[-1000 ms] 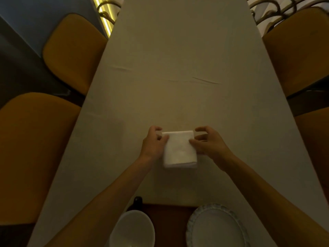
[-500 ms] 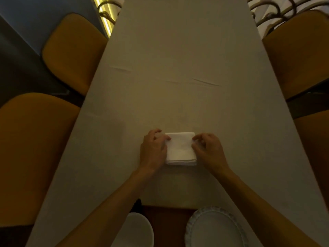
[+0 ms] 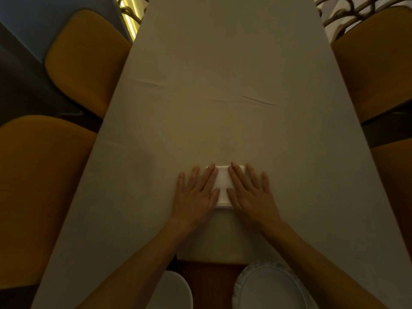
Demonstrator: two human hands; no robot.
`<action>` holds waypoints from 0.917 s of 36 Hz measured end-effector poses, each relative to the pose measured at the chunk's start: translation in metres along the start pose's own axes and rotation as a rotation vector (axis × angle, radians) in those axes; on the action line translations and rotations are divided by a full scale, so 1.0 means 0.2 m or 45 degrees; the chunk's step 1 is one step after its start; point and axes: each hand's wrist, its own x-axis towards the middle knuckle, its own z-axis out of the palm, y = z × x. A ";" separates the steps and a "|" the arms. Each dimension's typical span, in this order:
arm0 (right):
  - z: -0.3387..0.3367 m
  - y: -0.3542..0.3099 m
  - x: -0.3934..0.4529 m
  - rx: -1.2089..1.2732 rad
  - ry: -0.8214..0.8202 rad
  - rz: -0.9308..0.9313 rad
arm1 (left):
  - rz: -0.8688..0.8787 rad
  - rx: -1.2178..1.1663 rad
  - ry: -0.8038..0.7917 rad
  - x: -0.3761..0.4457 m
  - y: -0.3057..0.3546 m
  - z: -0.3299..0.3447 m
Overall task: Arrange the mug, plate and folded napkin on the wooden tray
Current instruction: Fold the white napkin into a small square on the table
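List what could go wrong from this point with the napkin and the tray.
1. Both hands, left hand and right hand, press flat on the folded napkin; lifting it by one edge may let the folds open.
2. The wooden tray sits at the near table edge, partly out of view, with the plate and mug on it; little bare wood shows, so the napkin may land on the plate rim.

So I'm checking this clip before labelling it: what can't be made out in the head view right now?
- Napkin: both sides hidden under the flat left hand and right hand.
- Mug: cut off by the bottom edge and partly hidden by the left forearm; no handle shows.
- Plate: near part cut off by the bottom edge.
- Tray: only a brown strip shows past the table.
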 end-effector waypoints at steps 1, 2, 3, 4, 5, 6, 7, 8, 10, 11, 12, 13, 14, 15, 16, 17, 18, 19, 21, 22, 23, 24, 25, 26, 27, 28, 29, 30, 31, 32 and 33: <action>0.00 0.00 0.00 0.008 0.004 0.007 | 0.003 0.003 0.008 0.00 -0.01 0.00; 0.00 0.01 0.00 0.006 0.008 0.010 | 0.008 0.004 0.013 0.00 -0.01 0.01; 0.01 0.02 -0.01 -0.002 0.010 0.015 | 0.015 0.005 0.013 0.00 -0.02 0.01; 0.01 0.02 -0.01 -0.012 0.015 0.022 | 0.019 0.003 0.007 0.00 -0.02 0.01; 0.01 0.03 -0.02 -0.019 0.022 0.031 | 0.019 0.002 0.003 0.00 -0.03 0.02; 0.01 0.04 -0.03 -0.028 0.030 0.040 | 0.015 0.003 0.006 0.00 -0.04 0.02; 0.01 0.06 -0.04 -0.038 0.033 0.050 | 0.010 0.006 0.007 0.00 -0.05 0.02; 0.01 0.07 -0.05 -0.047 0.033 0.056 | 0.008 0.009 0.005 -0.01 -0.05 0.02; 0.02 0.09 -0.06 -0.053 0.035 0.058 | 0.014 0.006 -0.010 0.00 -0.06 0.02; 0.02 0.10 -0.06 -0.055 0.040 0.054 | 0.014 0.008 -0.016 0.01 -0.06 0.02; 0.02 0.10 -0.06 -0.061 0.042 0.049 | 0.011 0.014 -0.019 0.01 -0.06 0.02; 0.02 0.10 -0.05 -0.066 0.034 0.047 | 0.008 0.023 -0.020 0.01 -0.06 0.01; 0.02 0.10 -0.05 -0.067 0.023 0.048 | 0.010 0.029 -0.026 0.01 -0.05 0.01; 0.02 0.09 -0.05 -0.063 0.010 0.049 | 0.012 0.029 -0.043 0.01 -0.05 0.01; 0.02 0.09 -0.04 -0.059 0.002 0.049 | 0.013 0.028 -0.052 0.01 -0.05 0.00; 0.02 0.09 -0.04 -0.050 -0.014 0.051 | 0.012 0.029 -0.057 0.01 -0.05 0.00; 0.01 0.09 -0.04 -0.039 -0.030 0.052 | 0.007 0.031 -0.070 0.02 -0.05 0.00; 0.00 0.09 -0.04 -0.026 -0.044 0.047 | -0.005 0.032 -0.090 0.02 -0.04 -0.02; -0.03 0.10 -0.04 0.005 -0.072 0.012 | -0.008 0.031 -0.122 0.02 -0.03 -0.05; -0.05 0.10 -0.03 0.025 -0.082 -0.007 | 0.004 0.026 -0.137 0.02 -0.02 -0.07; -0.08 0.10 -0.02 0.042 -0.083 -0.023 | 0.017 0.011 -0.148 0.03 -0.02 -0.09; -0.11 0.09 -0.01 0.048 -0.057 -0.044 | 0.014 -0.021 -0.155 0.03 -0.01 -0.11; -0.15 0.08 0.01 0.044 -0.019 -0.068 | -0.009 -0.059 -0.152 0.04 0.00 -0.13; -0.17 0.08 0.04 0.036 0.023 -0.088 | -0.042 -0.097 -0.131 0.05 0.01 -0.16; -0.19 0.07 0.07 0.036 0.055 -0.100 | -0.076 -0.131 -0.104 0.06 0.01 -0.18; -0.22 0.06 0.10 0.048 0.073 -0.117 | -0.107 -0.160 -0.090 0.07 0.01 -0.19; -0.23 0.05 0.14 0.077 0.069 -0.133 | -0.127 -0.181 -0.090 0.09 0.01 -0.20; -0.24 0.03 0.17 0.108 0.049 -0.142 | -0.133 -0.195 -0.093 0.10 0.01 -0.20; -0.25 0.01 0.20 0.142 0.011 -0.142 | -0.130 -0.213 -0.091 0.11 0.00 -0.20; -0.26 -0.01 0.23 0.172 -0.035 -0.139 | -0.128 -0.239 -0.079 0.13 -0.01 -0.20; -0.27 -0.03 0.25 0.188 -0.070 -0.138 | -0.124 -0.268 -0.058 0.15 -0.01 -0.20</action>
